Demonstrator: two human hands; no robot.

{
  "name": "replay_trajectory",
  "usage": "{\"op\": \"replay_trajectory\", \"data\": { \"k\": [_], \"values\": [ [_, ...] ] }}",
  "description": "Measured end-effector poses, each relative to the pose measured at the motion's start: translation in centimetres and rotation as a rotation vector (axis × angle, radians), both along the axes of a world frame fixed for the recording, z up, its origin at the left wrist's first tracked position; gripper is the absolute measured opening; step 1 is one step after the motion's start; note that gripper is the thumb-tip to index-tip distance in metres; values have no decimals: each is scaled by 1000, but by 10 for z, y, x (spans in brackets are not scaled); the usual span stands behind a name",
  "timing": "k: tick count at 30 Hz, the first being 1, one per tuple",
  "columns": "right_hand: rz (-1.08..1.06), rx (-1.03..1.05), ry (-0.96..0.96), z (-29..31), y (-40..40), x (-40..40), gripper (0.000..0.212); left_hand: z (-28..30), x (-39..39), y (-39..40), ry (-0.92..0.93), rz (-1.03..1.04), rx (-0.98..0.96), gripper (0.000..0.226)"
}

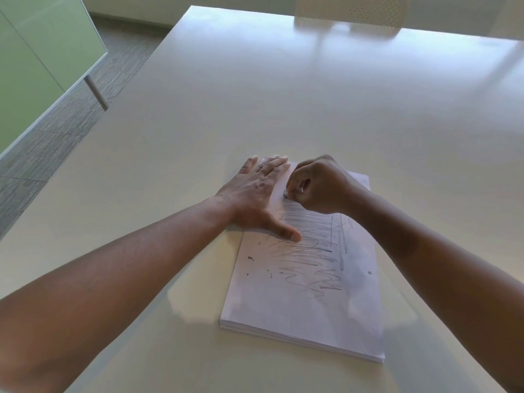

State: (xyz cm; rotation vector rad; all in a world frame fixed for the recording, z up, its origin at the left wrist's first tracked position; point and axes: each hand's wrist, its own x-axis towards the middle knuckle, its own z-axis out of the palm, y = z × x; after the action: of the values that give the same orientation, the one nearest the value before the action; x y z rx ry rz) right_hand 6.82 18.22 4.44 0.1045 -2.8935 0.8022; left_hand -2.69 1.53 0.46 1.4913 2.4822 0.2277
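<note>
A stack of white paper (306, 302) lies on the white table (255, 95), its top sheet covered in grey pencil scribbles. My left hand (255, 194) lies flat on the sheet's upper left part, fingers straight, thumb spread toward the scribbles. My right hand (320, 185) pinches a small white eraser (286, 194), mostly hidden by the fingers, with its tip on the paper near the top of the scribbles. Dark eraser crumbs (251, 258) are scattered on the sheet's left side.
A white perforated chair back (351, 12) stands at the table's far edge. To the left are a green glass partition (42, 52) with a metal leg and grey carpet (56, 131). The table's left edge runs diagonally.
</note>
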Motion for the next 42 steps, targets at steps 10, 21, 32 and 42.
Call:
{"op": "replay_trajectory", "data": {
  "k": [10, 21, 32, 42],
  "values": [
    [74, -10, -10, 1, -7, -2, 8, 1, 1, 0, 5, -3, -3, 162],
    [154, -8, 34, -2, -5, 11, 9, 0, 0, -1, -3, 1, 0, 162],
    [137, -40, 55, -4, -2, 16, 8, -2, -1, -1, 5, 4, -7, 164],
    [99, -43, 117, -11, -10, 16, 8, -1, -1, 0, 6, 2, -12, 163]
  ]
}}
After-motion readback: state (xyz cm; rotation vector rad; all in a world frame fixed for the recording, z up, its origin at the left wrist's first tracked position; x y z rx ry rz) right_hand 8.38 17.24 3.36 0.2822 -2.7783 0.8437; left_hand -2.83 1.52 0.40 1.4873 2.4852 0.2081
